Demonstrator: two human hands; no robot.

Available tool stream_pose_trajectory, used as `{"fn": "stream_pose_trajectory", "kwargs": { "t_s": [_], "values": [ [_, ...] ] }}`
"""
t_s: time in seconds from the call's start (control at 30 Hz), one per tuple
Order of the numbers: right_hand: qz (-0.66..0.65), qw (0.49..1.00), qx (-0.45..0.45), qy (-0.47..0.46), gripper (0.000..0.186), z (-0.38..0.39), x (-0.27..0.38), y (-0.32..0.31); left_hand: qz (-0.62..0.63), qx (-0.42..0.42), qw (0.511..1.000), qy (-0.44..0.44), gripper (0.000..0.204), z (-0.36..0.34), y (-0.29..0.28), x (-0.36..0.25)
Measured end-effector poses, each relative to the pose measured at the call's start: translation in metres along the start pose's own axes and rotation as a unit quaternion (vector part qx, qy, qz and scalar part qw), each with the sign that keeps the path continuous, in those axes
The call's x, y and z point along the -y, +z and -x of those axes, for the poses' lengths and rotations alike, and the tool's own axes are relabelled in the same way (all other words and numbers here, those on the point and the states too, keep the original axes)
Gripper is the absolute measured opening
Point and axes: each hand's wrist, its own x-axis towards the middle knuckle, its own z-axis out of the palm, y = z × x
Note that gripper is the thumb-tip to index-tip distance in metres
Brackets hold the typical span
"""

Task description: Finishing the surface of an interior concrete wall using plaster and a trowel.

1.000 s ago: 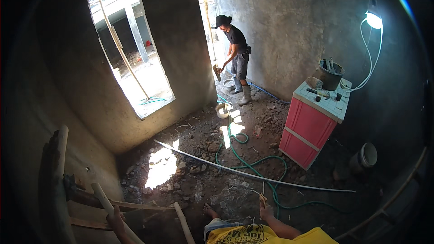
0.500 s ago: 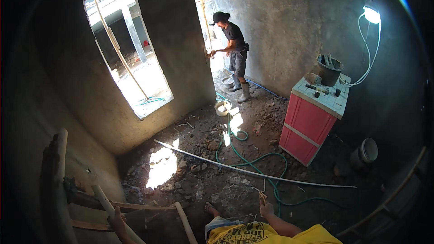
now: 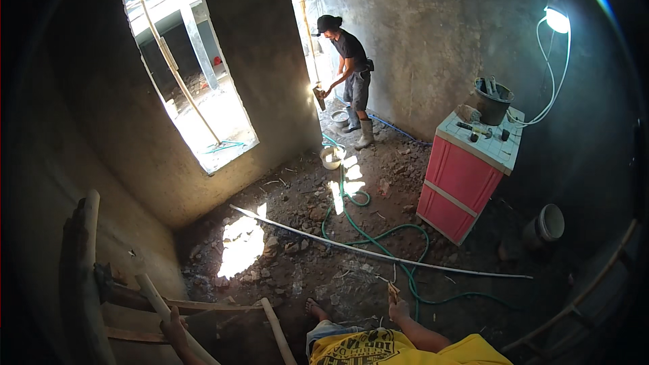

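Note:
My left hand [image 3: 174, 330] is closed round a pale wooden pole [image 3: 154, 297] at the lower left. This pole slants up beside a timber frame [image 3: 182, 306] of poles and crosspieces. Farther right, my right hand [image 3: 399, 309] is raised with its fingers pressed together. A small brownish thing and a thin pale strip show at its fingertips, too small to name. Below it are my yellow shirt [image 3: 412, 350] and one bare foot [image 3: 315, 309] above the dirt floor.
A co-worker [image 3: 349, 61] stands at the doorway holding a flat tool [image 3: 320, 97]. A pink cabinet [image 3: 454, 186] bears a black bucket [image 3: 493, 108]. Across the rubble floor lie a green hose [image 3: 372, 240] and a long white pipe [image 3: 338, 239]. A lit bulb [image 3: 558, 21] hangs at right.
The co-worker's arms have moved lower, and the flat tool now shows against the wall edge. My hands stay nearly in place; the view has shifted slightly.

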Motion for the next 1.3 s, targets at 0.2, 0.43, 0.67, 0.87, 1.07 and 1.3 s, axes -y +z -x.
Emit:
{"fn": "stream_pose_trajectory", "kwargs": {
  "t_s": [0.2,0.43,0.67,0.87,1.07,1.3],
  "values": [
    [-0.015,0.993,-0.077,-0.084,0.040,-0.016,-0.022,0.015,0.003,0.012,1.000,0.016,0.033,-0.002,0.001,0.003],
    [-0.013,0.996,-0.055,-0.074,0.039,-0.007,-0.013,0.009,0.005,0.018,1.000,0.015,0.033,-0.001,-0.001,0.002],
    [-0.031,0.999,-0.008,-0.024,0.040,0.002,-0.001,0.000,0.000,0.013,1.000,0.006,0.031,-0.004,-0.001,0.006],
    [-0.010,1.000,-0.002,-0.016,0.043,0.002,0.000,-0.001,0.009,0.009,1.000,0.004,0.030,-0.002,0.001,0.002],
    [0.030,0.999,0.019,0.040,0.046,-0.012,-0.008,0.003,0.013,0.007,1.000,0.016,0.032,-0.002,0.003,0.002],
    [0.012,1.000,0.025,0.004,0.046,-0.010,-0.009,0.005,0.000,0.009,1.000,0.025,0.035,0.000,0.000,0.001]
  ]
}}
